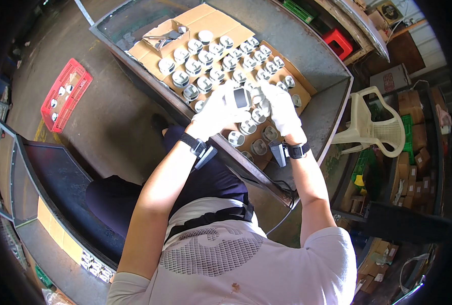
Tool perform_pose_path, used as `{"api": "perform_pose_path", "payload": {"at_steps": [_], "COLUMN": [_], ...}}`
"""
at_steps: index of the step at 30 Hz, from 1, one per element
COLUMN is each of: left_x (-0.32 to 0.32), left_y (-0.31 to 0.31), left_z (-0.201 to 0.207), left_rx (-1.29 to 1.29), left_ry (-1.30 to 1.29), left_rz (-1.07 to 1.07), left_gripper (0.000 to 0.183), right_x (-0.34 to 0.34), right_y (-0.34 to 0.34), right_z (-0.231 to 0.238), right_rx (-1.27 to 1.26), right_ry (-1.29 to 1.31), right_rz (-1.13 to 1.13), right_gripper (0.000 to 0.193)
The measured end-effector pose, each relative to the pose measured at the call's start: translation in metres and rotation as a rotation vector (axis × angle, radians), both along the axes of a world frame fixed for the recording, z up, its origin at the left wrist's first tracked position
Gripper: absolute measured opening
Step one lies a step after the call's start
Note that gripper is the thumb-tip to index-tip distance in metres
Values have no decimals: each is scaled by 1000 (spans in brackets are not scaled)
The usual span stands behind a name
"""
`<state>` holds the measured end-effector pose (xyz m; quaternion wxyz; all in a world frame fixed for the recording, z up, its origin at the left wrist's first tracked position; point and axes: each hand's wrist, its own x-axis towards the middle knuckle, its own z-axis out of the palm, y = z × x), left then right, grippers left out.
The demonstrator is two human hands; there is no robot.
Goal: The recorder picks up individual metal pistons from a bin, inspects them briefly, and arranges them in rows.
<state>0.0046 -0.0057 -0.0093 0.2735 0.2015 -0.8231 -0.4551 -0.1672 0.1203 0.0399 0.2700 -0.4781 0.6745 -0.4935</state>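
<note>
My left hand (213, 113), in a white glove, is closed around a silver metal piston (241, 98) with a dark flat patch on its side, held above the other pistons. Close beside it is my right hand (283, 108), also gloved in white, its fingertips next to another piston (257, 96). Glare on the glove hides whether those fingers grip it. Many round silver pistons (180, 78) stand in loose rows on brown cardboard (213, 18) inside a grey metal-sided bench (333, 81). Several more pistons (236, 137) lie below my hands, near the bench's front edge.
On the cardboard's far left stands an open cardboard box (157, 44) with dark items. A red plastic crate (78, 71) with a few pistons sits on the floor at left. To the right are a cream plastic chair (358, 119) and shelves of cartons (411, 178). A cable (287, 216) hangs at the bench corner.
</note>
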Motion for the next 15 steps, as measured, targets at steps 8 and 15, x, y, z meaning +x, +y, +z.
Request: {"api": "perform_pose_path", "payload": {"at_steps": [8,15], "left_x": [0,-6], "left_y": [1,-11], "left_z": [-3,-15], "left_rx": [596,585], "left_ry": [360,238], "left_rz": [-125,-195], "left_gripper": [46,85], "right_x": [-1,-10], "right_y": [8,1], "right_z": [12,-17], "right_rx": [70,-3], "right_ry": [-109,94], "right_rz": [-233,90], "right_gripper": [34,32]}}
